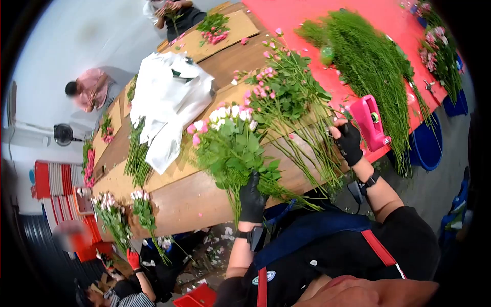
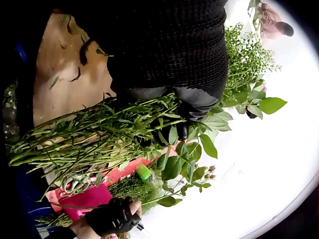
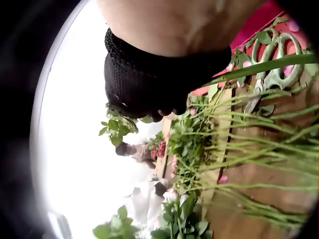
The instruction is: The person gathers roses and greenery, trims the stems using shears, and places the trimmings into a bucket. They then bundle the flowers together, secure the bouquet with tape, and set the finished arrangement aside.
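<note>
My left hand (image 1: 252, 199), in a black glove, grips a bunch of white and pink roses (image 1: 230, 146) mixed with greenery by its stems. The blooms point away from me and the stems (image 2: 84, 134) trail back towards the table's near edge. To the right, my right hand (image 1: 349, 142), in a black fingerless glove, pinches a single green stem (image 3: 264, 68); leaves (image 2: 169, 201) show beyond the fingers in the left wrist view. Loose pink roses (image 1: 266, 84) with long stems lie between the two hands. Scissors (image 3: 276, 59) lie near the right hand.
A pink tape dispenser (image 1: 369, 123) stands right of my right hand. Behind it, feathery greenery (image 1: 363, 56) covers part of the red surface (image 1: 286, 15). A white plastic bag (image 1: 171, 97) lies across the table, and a blue bucket (image 1: 427, 146) stands below its right edge. Other people work around the table.
</note>
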`<state>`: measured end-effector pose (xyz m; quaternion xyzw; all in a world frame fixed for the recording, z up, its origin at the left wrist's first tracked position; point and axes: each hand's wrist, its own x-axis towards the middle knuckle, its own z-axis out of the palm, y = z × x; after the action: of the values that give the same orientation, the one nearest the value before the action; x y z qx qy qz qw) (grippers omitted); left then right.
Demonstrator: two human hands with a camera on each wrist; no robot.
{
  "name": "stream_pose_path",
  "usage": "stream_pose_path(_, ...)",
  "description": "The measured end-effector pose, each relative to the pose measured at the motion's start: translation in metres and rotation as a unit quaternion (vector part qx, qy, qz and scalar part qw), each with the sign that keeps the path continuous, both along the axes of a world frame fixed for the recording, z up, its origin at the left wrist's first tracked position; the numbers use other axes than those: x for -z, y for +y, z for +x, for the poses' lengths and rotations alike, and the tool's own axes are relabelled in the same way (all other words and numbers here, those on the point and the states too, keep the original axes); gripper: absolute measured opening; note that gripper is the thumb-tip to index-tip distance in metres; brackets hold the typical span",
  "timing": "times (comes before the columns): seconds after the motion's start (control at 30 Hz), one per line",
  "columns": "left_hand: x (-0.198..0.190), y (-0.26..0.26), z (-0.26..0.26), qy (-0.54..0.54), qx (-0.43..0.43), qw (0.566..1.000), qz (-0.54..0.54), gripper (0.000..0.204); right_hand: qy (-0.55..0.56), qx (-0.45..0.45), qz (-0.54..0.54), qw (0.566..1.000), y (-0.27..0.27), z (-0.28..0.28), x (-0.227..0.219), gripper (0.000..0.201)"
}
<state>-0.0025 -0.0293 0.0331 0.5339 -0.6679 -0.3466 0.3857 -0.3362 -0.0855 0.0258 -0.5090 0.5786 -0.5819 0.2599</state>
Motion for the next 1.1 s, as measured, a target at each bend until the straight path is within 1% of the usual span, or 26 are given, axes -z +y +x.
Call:
stream_pose_path(0.03,-0.012,-0.001,0.000,-0.068,0.019,0.997,-0.040,0.050,-0.018,-0.018,0.028,0.999,0.010,0.011,-0.009,0.013)
stream_pose_path(0.07,-0.009,-0.003,0.003,-0.105,0.024,0.993,-0.042,0.054,-0.036,-0.040,0.057,0.997,0.020,0.023,-0.016,0.014)
stream_pose_path(0.1,-0.003,-0.003,0.005,-0.143,0.027,0.988,-0.042,0.058,-0.012,-0.059,0.080,0.995,0.030,0.034,-0.015,0.016)
stream_pose_path(0.13,0.000,-0.001,0.007,-0.181,0.029,0.982,-0.037,0.063,0.009,-0.088,0.097,0.991,0.039,0.053,-0.027,0.018)
stream_pose_path(0.2,0.001,-0.001,0.007,-0.137,0.029,0.978,-0.155,0.062,-0.023,-0.192,0.105,0.975,0.058,0.085,-0.019,0.018)
stream_pose_path(0.23,0.000,-0.001,0.008,-0.115,0.027,0.978,-0.170,0.052,-0.014,-0.262,0.106,0.959,0.063,0.100,-0.020,0.019)
stream_pose_path(0.27,0.000,0.004,0.012,-0.110,0.028,0.984,-0.141,0.049,-0.004,-0.327,0.104,0.939,0.069,0.113,-0.022,0.019)
stream_pose_path(0.3,0.000,0.010,0.016,-0.102,0.032,0.988,-0.113,0.046,0.031,-0.338,0.096,0.936,0.075,0.125,-0.019,0.020)
stream_pose_path(0.33,0.001,0.014,0.020,-0.093,0.036,0.991,-0.086,0.043,0.028,-0.354,0.117,0.927,0.077,0.134,-0.018,0.020)
stream_pose_path(0.37,0.005,0.017,0.026,-0.095,0.045,0.989,-0.101,0.036,0.025,-0.370,0.139,0.918,0.078,0.140,-0.018,0.020)
stream_pose_path(0.43,0.007,0.032,0.037,0.019,-0.009,0.999,-0.048,0.048,0.039,-0.388,0.192,0.901,0.085,0.156,-0.020,0.021)
stream_pose_path(0.53,0.002,0.055,0.058,0.021,-0.017,0.998,-0.056,0.054,0.198,-0.435,0.042,0.878,0.096,0.181,-0.006,0.023)
stream_pose_path(0.6,-0.002,0.071,0.080,-0.008,0.008,0.999,-0.052,0.051,0.199,-0.483,0.031,0.852,0.106,0.203,-0.004,0.022)
stream_pose_path(0.63,-0.003,0.081,0.092,-0.023,0.021,0.998,-0.049,0.049,0.172,-0.527,0.077,0.829,0.107,0.213,-0.009,0.022)
stream_pose_path(0.67,-0.005,0.091,0.103,-0.039,-0.003,0.998,-0.051,0.048,0.142,-0.569,0.123,0.801,0.106,0.221,-0.013,0.024)
stream_pose_path(0.73,-0.006,0.113,0.122,-0.073,-0.053,0.994,-0.055,0.045,0.051,-0.596,0.284,0.749,0.094,0.235,-0.006,0.032)
stream_pose_path(0.77,0.013,0.123,0.134,0.109,-0.047,0.991,0.061,0.038,0.034,-0.534,0.244,0.809,0.088,0.241,0.011,0.041)
stream_pose_path(0.8,0.033,0.132,0.146,0.353,-0.077,0.917,0.167,0.032,-0.024,-0.437,0.331,0.836,0.078,0.250,-0.014,0.045)
stream_pose_path(0.83,0.052,0.142,0.158,0.523,-0.141,0.807,0.234,0.027,0.125,-0.363,0.261,0.886,0.063,0.247,0.046,0.055)
stream_pose_path(0.87,0.028,0.145,0.162,0.601,-0.133,0.743,0.261,0.024,0.283,-0.321,0.231,0.874,0.050,0.248,0.056,0.063)
stream_pose_path(0.9,0.003,0.147,0.166,0.672,-0.131,0.670,0.288,0.024,0.351,-0.331,0.251,0.839,0.044,0.253,0.073,0.067)
stream_pose_path(0.97,-0.022,0.158,0.175,0.593,-0.177,0.732,0.285,0.026,0.327,-0.313,0.332,0.828,0.046,0.281,0.055,0.070)
stream_pose_path(1.0,-0.016,0.164,0.185,0.615,-0.158,0.723,0.273,0.025,0.311,-0.281,0.392,0.819,0.050,0.300,0.024,0.073)
stream_pose_path(1.03,-0.007,0.169,0.195,0.637,-0.138,0.713,0.259,0.025,0.325,-0.264,0.377,0.826,0.048,0.314,0.031,0.078)
stream_pose_path(1.07,0.000,0.174,0.202,0.658,-0.117,0.703,0.244,0.024,0.315,-0.228,0.388,0.836,0.053,0.321,0.036,0.072)
stream_pose_path(1.1,-0.009,0.177,0.206,0.650,-0.146,0.705,0.242,0.023,0.284,-0.209,0.384,0.853,0.058,0.326,0.038,0.065)
